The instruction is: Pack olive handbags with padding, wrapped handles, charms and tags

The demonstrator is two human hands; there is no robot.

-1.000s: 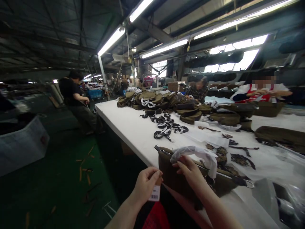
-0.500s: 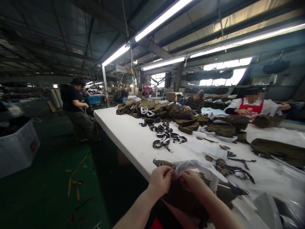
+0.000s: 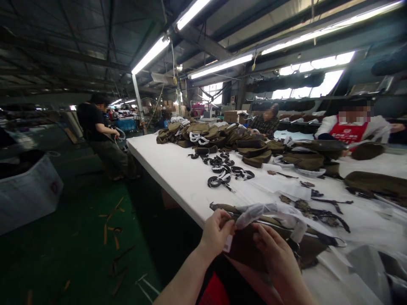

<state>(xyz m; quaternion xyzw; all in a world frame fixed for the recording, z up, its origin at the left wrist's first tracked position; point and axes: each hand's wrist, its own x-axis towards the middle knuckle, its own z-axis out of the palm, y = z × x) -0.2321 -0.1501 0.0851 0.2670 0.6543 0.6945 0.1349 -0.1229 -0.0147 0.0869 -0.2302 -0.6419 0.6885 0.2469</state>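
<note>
An olive-brown bag (image 3: 246, 250) lies at the near table edge in front of me, its carrying handle (image 3: 259, 212) wrapped in white film. At the handle's left end, the fingers of my left hand (image 3: 214, 235) are pinched together. A small white hang tag (image 3: 228, 243) shows just under those fingertips, its upper part hidden by them. My right hand (image 3: 278, 250) is over the bag's front, below the handle. Its fingers are loosely bent and apart, with nothing visible in them.
Black coiled straps (image 3: 218, 180) and patterned straps (image 3: 330, 218) lie on the white table (image 3: 178, 186). Olive bags (image 3: 222, 137) are heaped beyond. A person in a red apron (image 3: 349, 127) sits across, another person (image 3: 98, 135) stands left. A white bin (image 3: 32, 195) stands on the floor.
My right hand has come off the wrapped handle and moved slightly right, its fingers loosening. The white tag now shows at my left hand. The view has shifted a little.
</note>
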